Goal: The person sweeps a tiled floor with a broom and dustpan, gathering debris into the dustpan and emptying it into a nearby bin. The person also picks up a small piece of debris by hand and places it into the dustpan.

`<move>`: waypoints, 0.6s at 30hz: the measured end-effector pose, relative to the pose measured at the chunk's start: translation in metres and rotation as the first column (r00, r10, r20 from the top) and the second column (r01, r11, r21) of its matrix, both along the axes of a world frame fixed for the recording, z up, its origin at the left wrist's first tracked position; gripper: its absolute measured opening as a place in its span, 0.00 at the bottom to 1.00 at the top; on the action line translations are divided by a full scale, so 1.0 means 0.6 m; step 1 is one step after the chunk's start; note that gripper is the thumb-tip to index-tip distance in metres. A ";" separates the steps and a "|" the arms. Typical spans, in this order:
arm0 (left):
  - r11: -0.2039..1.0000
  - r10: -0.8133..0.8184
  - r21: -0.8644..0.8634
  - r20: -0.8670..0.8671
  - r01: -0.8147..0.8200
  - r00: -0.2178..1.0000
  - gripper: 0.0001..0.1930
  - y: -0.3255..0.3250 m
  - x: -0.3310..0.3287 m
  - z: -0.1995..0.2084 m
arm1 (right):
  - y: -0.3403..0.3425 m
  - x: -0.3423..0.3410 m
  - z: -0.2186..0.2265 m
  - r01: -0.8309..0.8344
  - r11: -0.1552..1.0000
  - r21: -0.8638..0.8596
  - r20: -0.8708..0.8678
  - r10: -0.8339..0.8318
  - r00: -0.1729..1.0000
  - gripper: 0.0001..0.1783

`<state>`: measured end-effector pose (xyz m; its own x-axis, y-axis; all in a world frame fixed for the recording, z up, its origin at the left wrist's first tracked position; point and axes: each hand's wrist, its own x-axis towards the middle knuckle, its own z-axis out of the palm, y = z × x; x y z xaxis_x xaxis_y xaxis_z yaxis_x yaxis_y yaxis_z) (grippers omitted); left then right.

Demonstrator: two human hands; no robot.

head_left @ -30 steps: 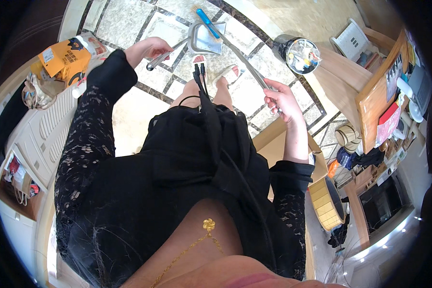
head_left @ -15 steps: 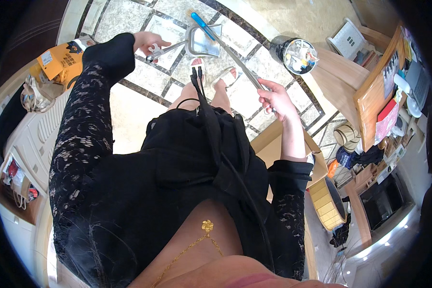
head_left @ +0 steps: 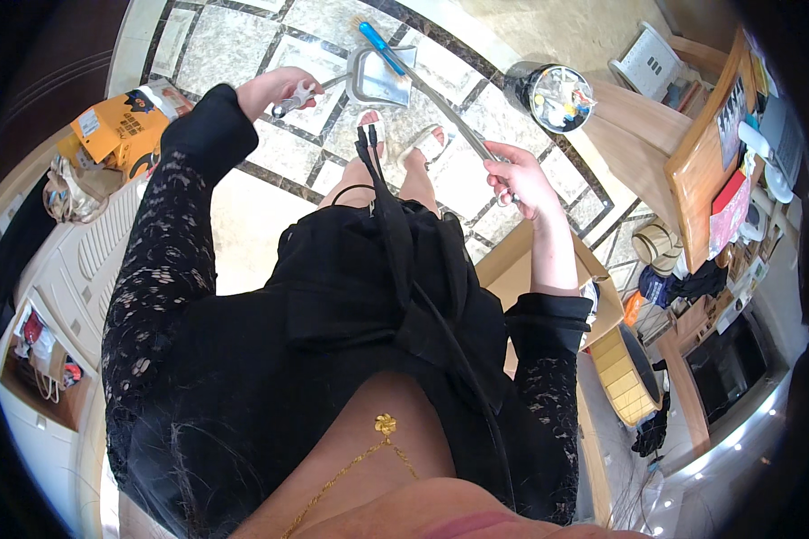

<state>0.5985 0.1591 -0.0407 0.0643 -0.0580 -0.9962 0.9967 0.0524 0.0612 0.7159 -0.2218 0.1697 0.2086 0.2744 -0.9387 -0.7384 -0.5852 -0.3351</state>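
Note:
My left hand point(head_left: 270, 89) is closed around the upper end of the dustpan's thin metal handle, whose end fitting shows below the fingers. The handle runs to a grey dustpan point(head_left: 383, 91) lying on the tiled floor ahead of my feet. A small broom with a long silvery handle point(head_left: 440, 104) slants across from the upper middle to my right hand point(head_left: 530, 187). That hand grips the handle near its end, thumb and fingers wrapped round it. The broom's blue head point(head_left: 379, 47) with light bristles lies over the dustpan's far edge. Any sweepings in the pan are too small to tell.
A round bin point(head_left: 557, 101) filled with litter stands to the right of the dustpan, beside a wooden desk point(head_left: 692, 193). An open cardboard box point(head_left: 503, 260) is close by my right forearm. Orange packages point(head_left: 117, 126) and a white cabinet point(head_left: 85, 242) are on the left.
My left hand has shifted slightly right, and its fingers, partly stretched before, now curl closer round the dustpan handle. The broom, dustpan and right hand have hardly moved.

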 end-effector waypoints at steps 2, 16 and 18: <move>0.954 -0.296 0.045 0.030 0.295 0.955 0.08 -0.007 0.026 0.007 | 0.003 0.003 0.001 -0.004 1.000 0.021 -0.006 0.004 1.000 0.27; -0.072 -0.993 0.138 0.082 0.988 -0.084 0.09 -0.071 0.101 0.008 | 0.006 0.016 0.000 -0.024 1.000 -0.005 0.005 0.024 1.000 0.26; 0.017 -0.984 0.213 0.179 0.977 -0.022 0.09 -0.056 0.102 0.022 | 0.006 0.015 -0.002 -0.023 1.000 -0.007 0.007 0.023 1.000 0.26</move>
<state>0.6598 0.1254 -0.0277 0.1537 -0.2432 -0.9577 0.0167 -0.9684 0.2487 0.7251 -0.2184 0.1682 0.2088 0.2730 -0.9391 -0.7227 -0.6039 -0.3362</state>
